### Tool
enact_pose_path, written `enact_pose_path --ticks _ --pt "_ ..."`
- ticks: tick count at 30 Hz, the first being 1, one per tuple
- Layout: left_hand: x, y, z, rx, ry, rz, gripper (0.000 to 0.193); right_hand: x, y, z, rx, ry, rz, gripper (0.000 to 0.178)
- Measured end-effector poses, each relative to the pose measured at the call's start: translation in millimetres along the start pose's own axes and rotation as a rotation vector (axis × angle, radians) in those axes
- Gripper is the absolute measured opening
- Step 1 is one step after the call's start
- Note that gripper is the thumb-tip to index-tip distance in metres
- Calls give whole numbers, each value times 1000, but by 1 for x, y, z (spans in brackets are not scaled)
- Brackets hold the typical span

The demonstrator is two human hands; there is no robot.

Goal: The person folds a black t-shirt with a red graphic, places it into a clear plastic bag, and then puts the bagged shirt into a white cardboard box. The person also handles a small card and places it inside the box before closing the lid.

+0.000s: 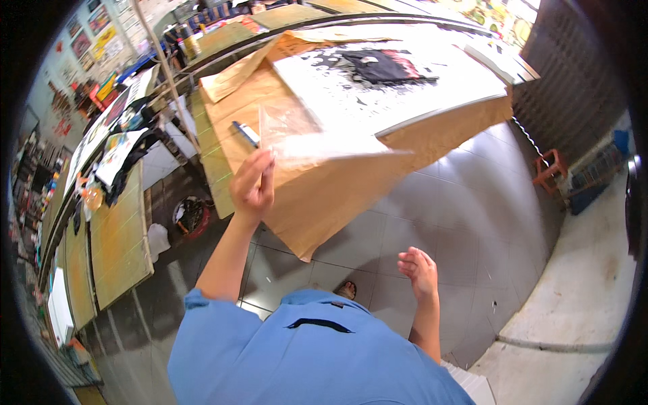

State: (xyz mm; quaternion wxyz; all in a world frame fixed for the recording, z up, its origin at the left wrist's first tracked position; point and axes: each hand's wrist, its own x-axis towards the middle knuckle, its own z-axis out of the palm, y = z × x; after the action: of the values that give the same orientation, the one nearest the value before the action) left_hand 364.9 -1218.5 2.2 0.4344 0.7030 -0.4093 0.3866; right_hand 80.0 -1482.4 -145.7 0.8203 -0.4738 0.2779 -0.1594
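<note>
Currently left hand (254, 185) pinches clear plastic sheet (324, 145); right hand (420, 270) half-curled.

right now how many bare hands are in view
2: the left hand pinching a clear plastic sheet in front of brown paper; the right hand, seemingly empty, above the tiled floor.

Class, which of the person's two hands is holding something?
The left hand: its fingers pinch a clear plastic piece, whereas the right hand is empty, seen against the tiled floor.
</note>
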Motion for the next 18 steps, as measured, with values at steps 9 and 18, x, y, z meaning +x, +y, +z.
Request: enact_pose_path --ticks 9,18 --pt "-47 98 -198 -33 197 -49 18 -9 -18 179 725 -786 413 67" --pt "-173 213 -397 -37 287 -262 28 -119 67 266 521 -839 452 70"
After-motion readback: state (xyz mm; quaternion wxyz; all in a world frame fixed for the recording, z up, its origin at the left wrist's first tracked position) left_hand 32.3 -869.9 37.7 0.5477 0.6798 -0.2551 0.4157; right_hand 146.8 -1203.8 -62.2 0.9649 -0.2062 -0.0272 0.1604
